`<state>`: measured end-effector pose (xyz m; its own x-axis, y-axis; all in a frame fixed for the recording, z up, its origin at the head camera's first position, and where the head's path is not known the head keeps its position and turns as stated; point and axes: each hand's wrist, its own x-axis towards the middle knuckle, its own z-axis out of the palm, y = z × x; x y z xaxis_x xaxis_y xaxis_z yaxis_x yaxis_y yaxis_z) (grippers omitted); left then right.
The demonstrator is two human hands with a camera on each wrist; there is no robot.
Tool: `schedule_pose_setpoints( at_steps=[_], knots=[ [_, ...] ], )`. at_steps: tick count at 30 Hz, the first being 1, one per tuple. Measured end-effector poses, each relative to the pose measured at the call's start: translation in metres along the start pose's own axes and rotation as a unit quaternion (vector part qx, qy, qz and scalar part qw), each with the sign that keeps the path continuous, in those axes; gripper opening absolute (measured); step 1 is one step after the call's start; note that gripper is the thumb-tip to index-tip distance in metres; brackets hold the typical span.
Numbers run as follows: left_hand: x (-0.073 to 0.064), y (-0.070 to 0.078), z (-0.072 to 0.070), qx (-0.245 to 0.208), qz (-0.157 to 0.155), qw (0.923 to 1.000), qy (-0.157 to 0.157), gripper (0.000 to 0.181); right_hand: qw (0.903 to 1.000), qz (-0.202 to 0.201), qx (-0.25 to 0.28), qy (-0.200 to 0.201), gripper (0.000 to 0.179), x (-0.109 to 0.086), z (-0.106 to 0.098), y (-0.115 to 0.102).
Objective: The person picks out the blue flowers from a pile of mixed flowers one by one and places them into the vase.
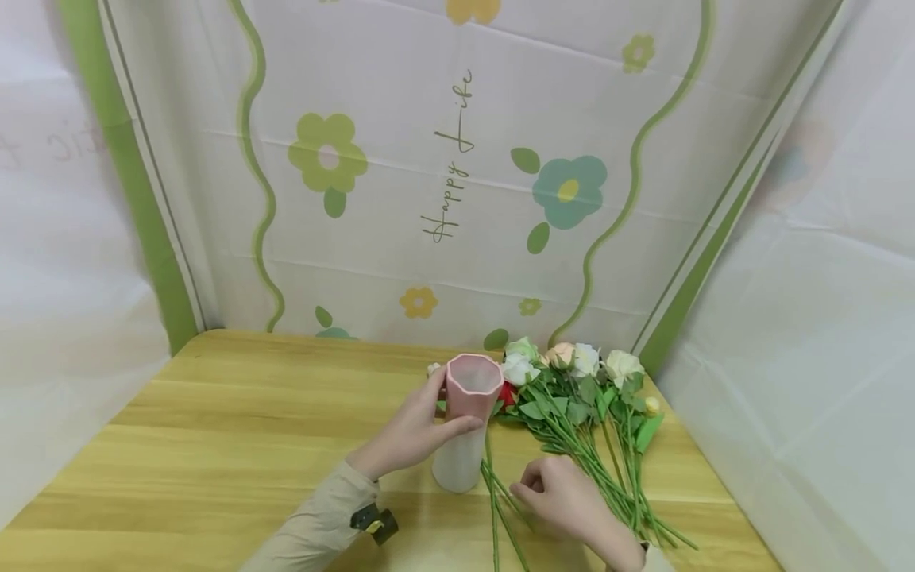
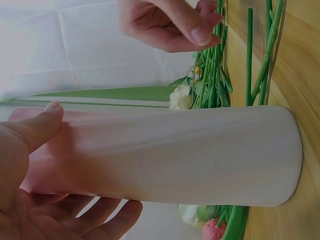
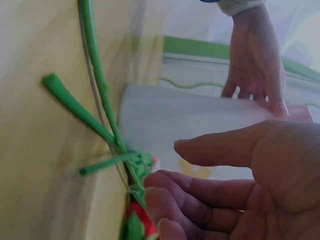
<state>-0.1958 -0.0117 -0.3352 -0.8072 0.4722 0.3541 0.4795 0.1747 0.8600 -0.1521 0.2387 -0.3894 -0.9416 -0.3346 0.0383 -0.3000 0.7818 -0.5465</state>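
A tall vase (image 1: 457,465), pink at its rim and fading to white below, stands upright on the wooden table. My left hand (image 1: 415,425) grips it near the top, thumb across the near side and fingers round the far side. To the right of the vase, my right hand (image 1: 565,496) hovers over flower stems, its fingers (image 3: 210,195) loosely curled with a gap to the thumb and nothing between them. Green stems (image 1: 498,508) lie beside the base of the vase. In the right wrist view, a red flower (image 3: 142,220) shows low by the table.
A pile of artificial flowers lies at the right of the table (image 1: 214,445), with white roses (image 1: 622,365), a peach rose (image 1: 561,354) and long green stems (image 1: 629,500). A white printed curtain (image 1: 400,199) hangs behind the table, and pale sheets (image 1: 808,357) close both sides.
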Motion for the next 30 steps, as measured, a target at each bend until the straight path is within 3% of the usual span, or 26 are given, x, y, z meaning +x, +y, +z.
schedule_pose_setpoints(
  at_steps=[3, 8, 14, 19, 25, 30],
  knots=[
    [0.003, -0.014, 0.002, 0.007, 0.004, 1.0000, 0.003, 0.076, 0.9990, 0.008, -0.025, 0.037, 0.015, -0.001, -0.011, 0.003],
    [0.008, -0.033, 0.004, 0.015, 0.004, 0.9999, 0.001, 0.078, 0.9934, 0.058, -0.045, 0.088, 0.014, -0.002, -0.030, 0.009],
    [0.009, -0.033, 0.002, 0.005, 0.018, 0.9998, -0.004, 0.079, 0.9848, 0.098, -0.066, 0.127, 0.017, -0.009, -0.039, 0.027],
    [0.008, -0.031, 0.002, 0.004, 0.020, 0.9998, -0.009, 0.079, 0.9780, 0.132, -0.089, 0.135, 0.018, -0.022, -0.038, 0.048],
    [0.008, -0.034, 0.004, -0.001, 0.016, 0.9998, -0.010, 0.078, 0.9745, 0.173, -0.054, 0.133, 0.013, -0.032, -0.040, 0.060],
    [0.008, -0.034, 0.003, 0.001, 0.013, 0.9999, -0.007, 0.080, 0.9682, 0.171, -0.097, 0.155, 0.014, -0.032, -0.043, 0.066]
  ],
)
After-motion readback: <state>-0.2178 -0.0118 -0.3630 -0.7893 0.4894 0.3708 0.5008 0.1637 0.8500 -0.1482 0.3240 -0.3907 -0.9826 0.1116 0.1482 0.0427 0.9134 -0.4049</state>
